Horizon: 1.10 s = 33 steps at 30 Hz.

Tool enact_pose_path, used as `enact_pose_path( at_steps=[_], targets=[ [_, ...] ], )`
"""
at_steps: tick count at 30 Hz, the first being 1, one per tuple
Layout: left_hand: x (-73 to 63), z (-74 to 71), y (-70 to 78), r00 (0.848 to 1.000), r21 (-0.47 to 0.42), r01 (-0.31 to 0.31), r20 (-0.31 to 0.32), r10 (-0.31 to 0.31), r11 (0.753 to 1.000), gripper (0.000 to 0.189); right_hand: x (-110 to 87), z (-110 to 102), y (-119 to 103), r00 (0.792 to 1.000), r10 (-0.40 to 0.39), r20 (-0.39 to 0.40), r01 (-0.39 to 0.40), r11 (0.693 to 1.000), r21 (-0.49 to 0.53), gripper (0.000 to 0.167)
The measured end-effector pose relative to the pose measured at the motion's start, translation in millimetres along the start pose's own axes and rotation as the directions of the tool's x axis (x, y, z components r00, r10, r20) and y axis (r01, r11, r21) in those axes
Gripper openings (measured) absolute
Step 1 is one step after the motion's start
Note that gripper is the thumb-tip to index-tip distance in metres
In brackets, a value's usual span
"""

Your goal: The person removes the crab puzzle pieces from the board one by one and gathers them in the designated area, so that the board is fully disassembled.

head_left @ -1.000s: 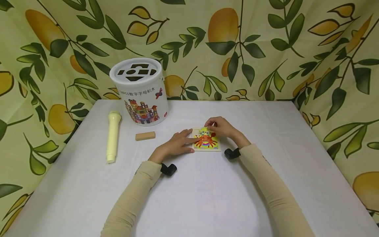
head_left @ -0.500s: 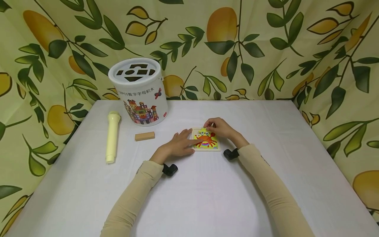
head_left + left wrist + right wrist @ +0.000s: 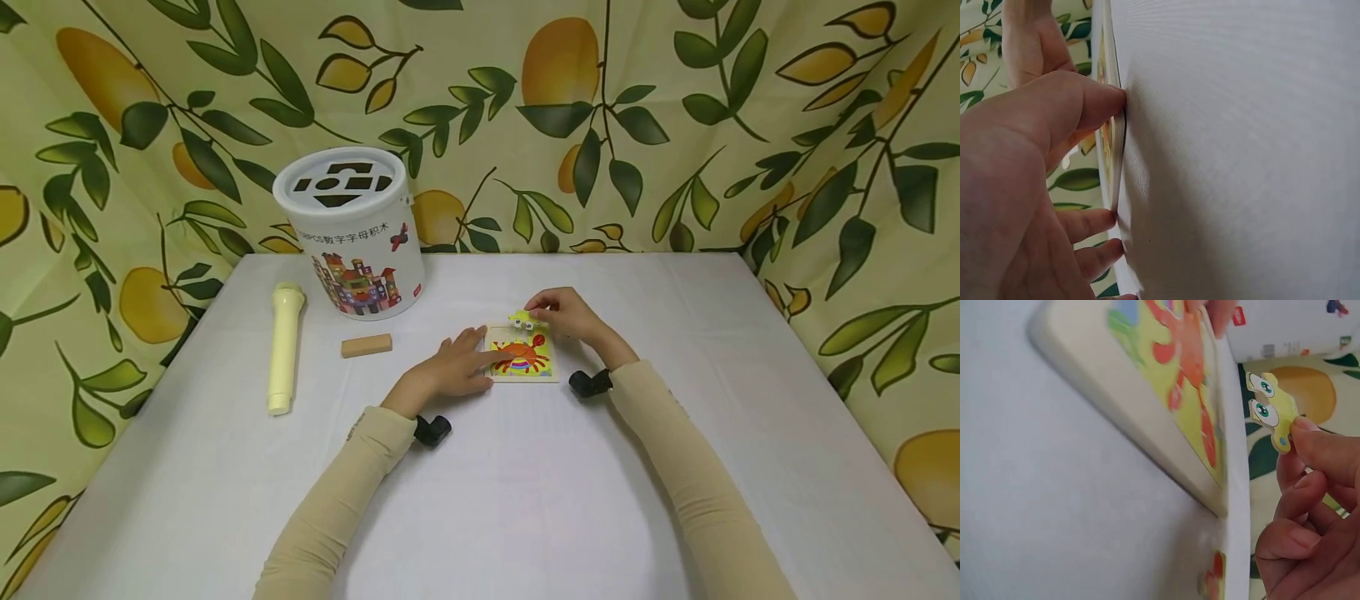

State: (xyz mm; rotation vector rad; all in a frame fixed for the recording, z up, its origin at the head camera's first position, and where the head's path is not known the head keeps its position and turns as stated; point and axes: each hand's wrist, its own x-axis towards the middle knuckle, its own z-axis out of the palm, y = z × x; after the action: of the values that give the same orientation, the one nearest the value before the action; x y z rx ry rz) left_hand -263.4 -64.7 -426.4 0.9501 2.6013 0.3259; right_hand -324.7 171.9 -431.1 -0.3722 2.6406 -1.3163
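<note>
A square wooden crab puzzle [image 3: 525,382] lies on the white table in front of me. My left hand [image 3: 453,367] rests at its left side with fingers spread, the index finger reaching over the orange crab [image 3: 532,360]. In the left wrist view the thumb [image 3: 1100,100] touches the puzzle's edge. Just above the puzzle's far edge, my right hand [image 3: 567,315] pinches a yellow puzzle piece [image 3: 1282,419] with two printed eyes between thumb and fingers. Another red and yellow piece [image 3: 1217,575] shows low in the right wrist view, beyond the puzzle's corner.
A white lidded bucket [image 3: 363,258] with shaped holes stands at the back left. Before it lies a small wooden block [image 3: 367,345]. Further left is a pale yellow stick-like tube [image 3: 284,350]. Patterned cloth [image 3: 480,125] hangs behind and beside the table.
The right hand has lifted the eyed piece up off the puzzle, back and slightly right, baring the wood under it. My left hand stays almost where it was.
</note>
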Motion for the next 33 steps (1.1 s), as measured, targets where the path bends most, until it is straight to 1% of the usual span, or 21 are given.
enact_pose_path(
  at_steps=[6, 11, 17, 21, 26, 28, 33],
  targets=[
    [-0.6, 1.4, -0.8, 1.0, 0.017, 0.0, -0.01, 0.0, 1.0, 0.052, -7.1, -18, 11, 0.995, 0.098, -0.008, -0.098, 0.995, 0.029, 0.021],
    [-1.8, 1.9, -1.9, 1.0, 0.009, -0.007, -0.015, 0.007, 1.0, 0.051, -17.6, -35, 21, 0.981, 0.19, -0.026, -0.189, 0.981, 0.038, 0.025],
    [-3.6, 2.2, -3.1, 1.0, 0.003, -0.008, -0.006, 0.008, 1.0, 0.05, -32.0, -65, 42, 0.974, 0.219, -0.054, -0.219, 0.976, 0.005, 0.035],
    [-4.4, 1.3, -4.2, 1.0, 0.0, -0.006, -0.009, 0.006, 1.0, 0.05, -38.8, -78, 57, 0.969, 0.239, -0.067, -0.24, 0.971, -0.008, 0.037],
    [-4.5, 0.7, -4.5, 1.0, -0.006, -0.008, -0.006, 0.008, 1.0, 0.051, -40.0, -81, 67, 0.956, 0.287, -0.07, -0.289, 0.957, -0.034, 0.031],
    [-4.1, 1.2, -4.5, 1.0, -0.012, -0.012, -0.004, 0.012, 1.0, 0.051, -39.2, -79, 68, 0.955, 0.29, -0.068, -0.293, 0.955, -0.05, 0.029],
    [-2.3, 2.9, -4.5, 1.0, -0.016, -0.025, -0.007, 0.024, 1.0, 0.051, -40.2, -77, 68, 0.96, 0.267, -0.082, -0.274, 0.957, -0.093, 0.027]
  ],
)
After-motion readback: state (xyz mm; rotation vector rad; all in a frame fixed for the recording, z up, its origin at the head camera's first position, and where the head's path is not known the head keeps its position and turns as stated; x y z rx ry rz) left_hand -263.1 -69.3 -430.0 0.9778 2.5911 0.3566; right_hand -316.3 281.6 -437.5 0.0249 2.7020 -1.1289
